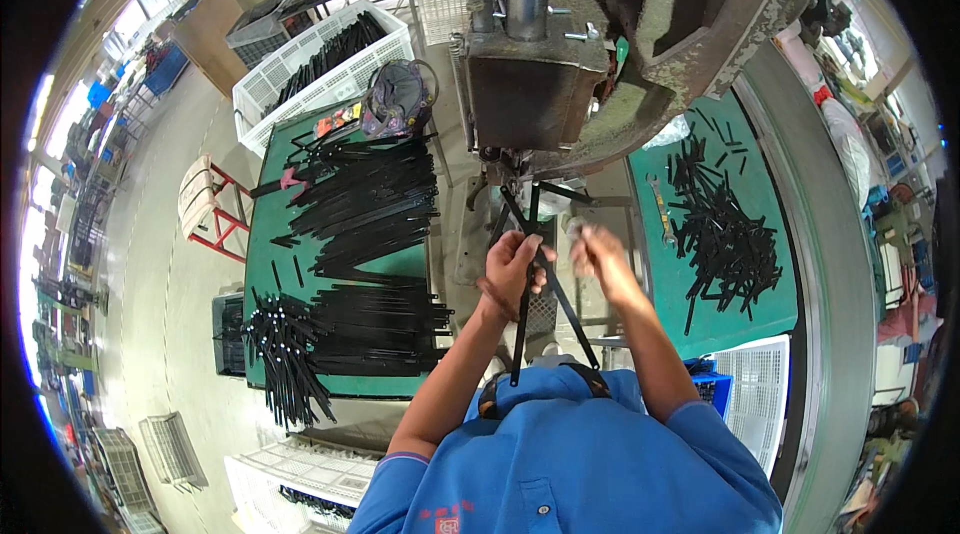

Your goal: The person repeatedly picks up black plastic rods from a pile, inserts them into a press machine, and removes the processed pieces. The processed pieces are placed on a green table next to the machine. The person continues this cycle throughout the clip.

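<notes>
My left hand is closed around black metal bars that cross at its fingers, below the head of a large press. The bars' upper ends reach toward the press, and their lower ends point down at my body. To the right of the bars, my right hand is raised with its fingers curled together and slightly blurred. Something small and greyish shows at its fingertips, too indistinct to name. A gap separates this hand from the bars.
On the left, a green table bears piles of long black bars and a patterned bag. The right green table has a heap of short black bars and a wrench. A white crate stands far left.
</notes>
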`<state>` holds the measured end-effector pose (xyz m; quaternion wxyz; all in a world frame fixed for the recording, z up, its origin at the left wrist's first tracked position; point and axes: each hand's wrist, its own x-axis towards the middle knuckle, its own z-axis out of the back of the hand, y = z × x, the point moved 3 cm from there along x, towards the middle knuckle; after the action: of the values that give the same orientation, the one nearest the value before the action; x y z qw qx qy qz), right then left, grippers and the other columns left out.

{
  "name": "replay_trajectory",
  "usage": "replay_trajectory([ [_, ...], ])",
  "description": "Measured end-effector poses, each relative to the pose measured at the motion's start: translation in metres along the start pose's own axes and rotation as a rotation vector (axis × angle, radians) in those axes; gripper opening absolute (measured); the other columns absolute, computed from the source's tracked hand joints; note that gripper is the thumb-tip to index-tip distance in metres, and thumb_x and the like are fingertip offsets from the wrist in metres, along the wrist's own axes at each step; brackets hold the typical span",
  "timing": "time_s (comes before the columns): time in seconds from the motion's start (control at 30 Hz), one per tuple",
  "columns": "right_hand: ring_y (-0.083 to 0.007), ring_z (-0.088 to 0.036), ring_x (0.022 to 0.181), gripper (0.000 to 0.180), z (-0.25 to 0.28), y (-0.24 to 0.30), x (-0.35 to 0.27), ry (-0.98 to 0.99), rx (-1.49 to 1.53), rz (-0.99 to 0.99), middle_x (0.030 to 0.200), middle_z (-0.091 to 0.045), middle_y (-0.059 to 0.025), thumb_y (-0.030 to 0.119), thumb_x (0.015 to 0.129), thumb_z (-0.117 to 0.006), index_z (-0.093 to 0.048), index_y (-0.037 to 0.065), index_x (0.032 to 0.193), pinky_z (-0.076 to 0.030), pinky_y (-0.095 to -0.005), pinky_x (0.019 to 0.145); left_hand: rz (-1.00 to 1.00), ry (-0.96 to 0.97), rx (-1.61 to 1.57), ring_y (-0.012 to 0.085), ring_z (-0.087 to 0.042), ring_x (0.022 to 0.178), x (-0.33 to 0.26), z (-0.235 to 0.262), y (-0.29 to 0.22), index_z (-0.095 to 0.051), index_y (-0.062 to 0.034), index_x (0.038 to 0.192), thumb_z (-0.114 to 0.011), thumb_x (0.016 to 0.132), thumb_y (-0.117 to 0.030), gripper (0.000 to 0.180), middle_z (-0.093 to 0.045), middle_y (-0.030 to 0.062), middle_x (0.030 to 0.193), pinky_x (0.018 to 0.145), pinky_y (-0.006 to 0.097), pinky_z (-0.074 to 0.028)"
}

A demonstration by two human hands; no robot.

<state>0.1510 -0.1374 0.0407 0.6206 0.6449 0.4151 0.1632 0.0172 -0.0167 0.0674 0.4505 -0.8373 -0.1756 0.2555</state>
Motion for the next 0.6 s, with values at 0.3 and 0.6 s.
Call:
replay_trajectory([
  [0.3, -0.006, -0.035, 0.042, 0.025, -0.036, -0.018, -0.079, 0.2, 0.036, 0.051, 0.055, -0.044, 0.0011, 0.021, 0.096, -0.042, -0.053, 0.002, 0.109, -0.029, -0.0214, 0.04, 0.024, 0.075, -0.027, 0.0087, -0.049, 0.049, 0.019, -0.003, 0.013, -0.052, -0.0048, 0.092, -0.055, 0.09, -0.025, 0.02, -0.063, 0.0085, 0.08, 0.041, 0.021, -0.039],
  [0.6, -0.0046, -0.034, 0.041, 0.021, -0.05, -0.006, -0.086, 0.082, 0.089, -0.022, 0.055, -0.044, 0.0013, 0.017, 0.095, -0.046, -0.059, 0.004, 0.104, -0.025, -0.0197, 0.037, 0.046, 0.07, -0.03, 0.009, -0.05, 0.05, 0.03, 0.006, 0.018, -0.051, -0.0017, 0.09, -0.052, 0.091, -0.023, 0.021, -0.063, 0.0096, 0.079, 0.04, 0.022, -0.041],
])
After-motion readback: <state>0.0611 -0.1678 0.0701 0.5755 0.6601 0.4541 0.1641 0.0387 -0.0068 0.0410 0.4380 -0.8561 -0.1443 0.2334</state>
